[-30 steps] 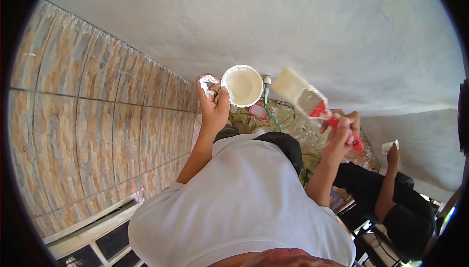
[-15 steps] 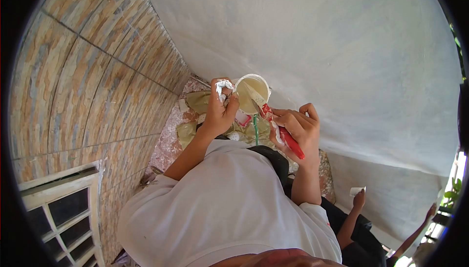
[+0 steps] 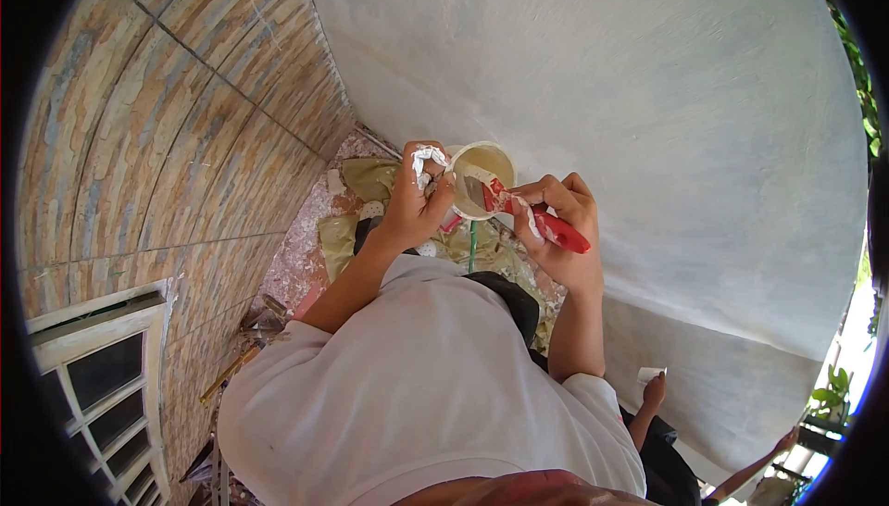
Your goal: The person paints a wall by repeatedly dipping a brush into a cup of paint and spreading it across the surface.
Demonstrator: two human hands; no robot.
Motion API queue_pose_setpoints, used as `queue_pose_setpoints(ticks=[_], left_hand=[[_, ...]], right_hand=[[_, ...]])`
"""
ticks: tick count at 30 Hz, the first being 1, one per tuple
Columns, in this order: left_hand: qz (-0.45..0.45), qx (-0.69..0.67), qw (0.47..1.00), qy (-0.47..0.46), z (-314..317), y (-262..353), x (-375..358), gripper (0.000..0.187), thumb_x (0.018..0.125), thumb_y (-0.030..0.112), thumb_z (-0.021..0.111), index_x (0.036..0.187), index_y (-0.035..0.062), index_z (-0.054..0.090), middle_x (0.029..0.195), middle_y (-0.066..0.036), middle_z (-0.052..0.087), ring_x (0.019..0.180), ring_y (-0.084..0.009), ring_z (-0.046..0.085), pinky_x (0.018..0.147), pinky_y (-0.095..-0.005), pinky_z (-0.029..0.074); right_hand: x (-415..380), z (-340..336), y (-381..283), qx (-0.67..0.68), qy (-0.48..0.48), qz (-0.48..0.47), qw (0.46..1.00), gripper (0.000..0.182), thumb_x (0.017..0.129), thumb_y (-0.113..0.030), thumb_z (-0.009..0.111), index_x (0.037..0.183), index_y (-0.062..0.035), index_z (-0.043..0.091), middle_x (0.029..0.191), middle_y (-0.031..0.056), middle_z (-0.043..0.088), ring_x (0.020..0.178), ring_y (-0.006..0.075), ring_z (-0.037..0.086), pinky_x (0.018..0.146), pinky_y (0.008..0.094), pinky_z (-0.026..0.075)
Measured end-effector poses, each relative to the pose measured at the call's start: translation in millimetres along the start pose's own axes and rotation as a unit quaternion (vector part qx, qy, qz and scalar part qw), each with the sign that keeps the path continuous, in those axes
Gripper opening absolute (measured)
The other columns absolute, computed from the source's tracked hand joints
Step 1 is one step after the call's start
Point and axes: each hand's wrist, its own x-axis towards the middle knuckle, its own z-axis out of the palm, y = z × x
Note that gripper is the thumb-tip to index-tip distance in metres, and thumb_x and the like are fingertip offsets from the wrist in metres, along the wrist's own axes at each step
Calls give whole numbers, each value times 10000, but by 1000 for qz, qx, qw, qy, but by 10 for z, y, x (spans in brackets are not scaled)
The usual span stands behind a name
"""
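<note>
Your left hand (image 3: 421,205) grasps the pale round container (image 3: 501,156) at its rim, the thumb toward you; the other fingers are partly hidden, so you cannot see their full hold. White material (image 3: 428,158) coats or wraps one finger; which of the two is hard to tell. Your right hand (image 3: 567,247) is closed around the red handle of the brush (image 3: 563,232), its fingers curled over the grip. The brush head tilts into the mouth of the container, over which it lies; the bristle ends merge with the pale interior, and their contact with its contents cannot be made out. The container is held in front of your white shirt (image 3: 417,367), near the grey wall (image 3: 593,89), with the tiled wall (image 3: 194,136) to the left. Below it, a green hose (image 3: 473,247) and crumpled cloth (image 3: 369,176) are partly covered by your hands and body. The window (image 3: 106,376) is cut off at lower left. At lower right, another person's hand (image 3: 655,391) holds a small white object (image 3: 650,374), too small to identify; the body is mostly hidden.
</note>
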Motion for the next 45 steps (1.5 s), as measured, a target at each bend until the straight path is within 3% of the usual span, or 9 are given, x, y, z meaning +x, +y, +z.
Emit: queue_pose_setpoints(ticks=[4, 10, 20, 26, 30, 31, 38, 42, 45], left_hand=[[6, -3, 1000, -14, -32, 12, 27, 259, 862, -16, 473, 1092, 25, 361, 871, -50, 453, 773, -94, 415, 751, -250, 379], [2, -11, 1000, -23, -40, -14, 31, 276, 870, -17, 461, 1107, 33, 330, 895, -55, 459, 788, -95, 418, 759, -251, 375], [-92, -75, 993, -2, 18, -32, -8, 320, 895, -15, 437, 1176, 39, 293, 907, -48, 489, 791, -79, 430, 718, -226, 393], [-82, -77, 993, 34, 46, -127, -14, 336, 894, -17, 437, 1187, 48, 286, 902, -45, 485, 788, -68, 423, 686, -207, 392], [-98, -85, 990, 53, 16, -252, -33, 332, 889, -20, 444, 1179, 48, 297, 939, -39, 465, 796, -71, 414, 704, -211, 392], [-74, -68, 993, 64, -4, -290, -28, 323, 895, -11, 449, 1181, 42, 306, 949, -29, 469, 815, -66, 428, 713, -206, 392], [-133, -63, 981, 128, -202, -445, -57, 293, 900, 13, 465, 1161, 36, 333, 929, -43, 459, 819, -86, 433, 735, -214, 385], [-80, -58, 987, 125, -248, -385, -17, 245, 907, 6, 430, 1123, 47, 322, 872, -25, 461, 769, -70, 424, 676, -208, 381], [-146, -75, 977, 134, -277, -394, -10, 263, 918, 13, 422, 1154, 39, 306, 870, -21, 476, 747, -59, 433, 630, -187, 371]], right_hand=[[-98, 71, 72, 109, 51, 67, 990, 110, 726, -56, 695, 750, -55, 588, 691, 43, 635, 503, 184, 493, 605, 278, 366], [-264, 40, 116, 303, 97, 238, 918, 198, 892, -137, 608, 761, -19, 518, 650, 2, 557, 531, 26, 446, 475, 192, 354], [-508, 100, 220, 402, 245, 312, 825, 207, 932, -189, 542, 775, -93, 447, 650, -13, 514, 490, 41, 401, 421, 198, 309], [-852, 109, 473, 502, 391, 343, 691, 209, 927, -258, 508, 784, -112, 464, 664, -2, 503, 496, 78, 321, 482, 227, 265], [-913, -7, 580, 460, 452, 314, 697, 256, 933, -302, 494, 785, -94, 470, 696, 9, 528, 525, 91, 329, 533, 242, 277], [-917, -44, 604, 435, 478, 311, 697, 268, 931, -314, 517, 781, -101, 454, 607, -9, 413, 544, 86, 343, 525, 233, 276], [-560, -806, 324, 286, 660, 171, 673, 296, 923, -334, 534, 792, -93, 424, 578, -17, 309, 568, 80, 336, 567, 231, 271], [-478, -1234, 111, 266, 714, 56, 645, 333, 897, -352, 572, 716, -106, 442, 576, -18, 353, 569, 74, 330, 550, 230, 270], [-404, -1501, 101, 253, 734, 12, 630, 325, 896, -350, 572, 715, -105, 456, 579, -5, 400, 564, 71, 352, 548, 227, 287]])
